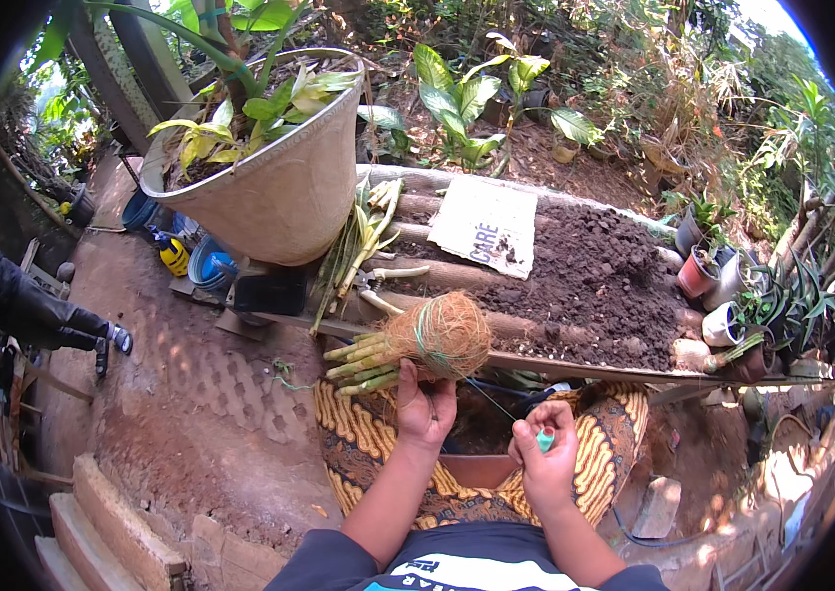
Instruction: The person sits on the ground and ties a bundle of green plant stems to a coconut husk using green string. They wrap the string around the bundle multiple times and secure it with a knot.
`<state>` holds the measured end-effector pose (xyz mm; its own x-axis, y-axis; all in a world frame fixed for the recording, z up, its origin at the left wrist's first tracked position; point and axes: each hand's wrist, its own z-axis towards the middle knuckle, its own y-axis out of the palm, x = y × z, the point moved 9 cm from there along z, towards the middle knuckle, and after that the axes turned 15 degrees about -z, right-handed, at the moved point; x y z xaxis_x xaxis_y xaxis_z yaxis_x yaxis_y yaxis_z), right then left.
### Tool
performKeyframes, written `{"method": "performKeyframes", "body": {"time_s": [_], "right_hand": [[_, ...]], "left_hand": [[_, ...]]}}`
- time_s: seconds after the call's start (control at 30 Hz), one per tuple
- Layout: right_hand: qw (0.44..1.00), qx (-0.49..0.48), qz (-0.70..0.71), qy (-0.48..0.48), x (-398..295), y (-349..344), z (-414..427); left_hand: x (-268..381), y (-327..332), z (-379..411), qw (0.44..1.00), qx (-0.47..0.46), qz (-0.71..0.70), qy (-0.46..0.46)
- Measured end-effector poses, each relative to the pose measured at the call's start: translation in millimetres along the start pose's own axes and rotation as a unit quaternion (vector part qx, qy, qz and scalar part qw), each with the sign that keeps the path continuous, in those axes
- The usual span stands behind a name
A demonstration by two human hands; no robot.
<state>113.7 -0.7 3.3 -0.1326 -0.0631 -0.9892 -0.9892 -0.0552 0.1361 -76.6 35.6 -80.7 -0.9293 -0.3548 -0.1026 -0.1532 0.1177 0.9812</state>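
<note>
My left hand (426, 406) grips a ball of brown coconut fibre (451, 332) from below. Green string winds around the fibre. A bundle of cut green plant stalks (362, 363) sticks out of the ball to the left. In my right hand (547, 439) is a small spool of green string (545, 439). A taut strand (493, 401) runs from the spool up to the ball. Beyond the ball lie pruning shears (377, 284) with pale handles, next to cut leafy stems (362, 244) on the slatted bench (417, 203).
Dark soil (602, 281) and a printed white sack piece (488, 221) cover the bench's right side. A large potted plant's pot (262, 192) stands at its left end. Small pots (720, 325) line the right. A person's legs (56, 310) show at far left, near concrete steps (118, 524).
</note>
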Motion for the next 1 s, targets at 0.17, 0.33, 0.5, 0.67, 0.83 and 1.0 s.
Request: {"method": "performKeyframes", "body": {"time_s": [0.17, 0.33, 0.5, 0.67, 0.83, 1.0], "right_hand": [[0.929, -0.072, 0.338, 0.132, 24.2, 7.4, 10.5], [0.855, -0.203, 0.454, 0.148, 42.5, 18.5, 8.3], [0.747, -0.206, 0.579, 0.256, 93.7, 17.6, 20.5], [0.772, -0.229, 0.492, 0.33, 95.6, 4.0, 50.6], [0.828, -0.208, 0.402, 0.332, 66.0, -2.7, 94.9], [0.92, -0.185, 0.196, 0.283, 24.8, -2.2, 118.5]], "left_hand": [[2.1, 0.0, 0.7, 1.0, 0.002, -0.021, -0.01], [-8.1, 2.1, 0.7, 0.998, -0.018, -0.057, -0.035], [-26.8, 1.7, -5.5, 0.982, -0.038, -0.115, -0.147], [-29.2, 22.4, -7.4, 0.976, -0.073, -0.099, -0.178], [-30.6, 42.0, -6.7, 0.941, -0.155, -0.113, -0.28], [-22.0, 31.5, -3.2, 0.951, -0.129, 0.136, -0.246]]}}
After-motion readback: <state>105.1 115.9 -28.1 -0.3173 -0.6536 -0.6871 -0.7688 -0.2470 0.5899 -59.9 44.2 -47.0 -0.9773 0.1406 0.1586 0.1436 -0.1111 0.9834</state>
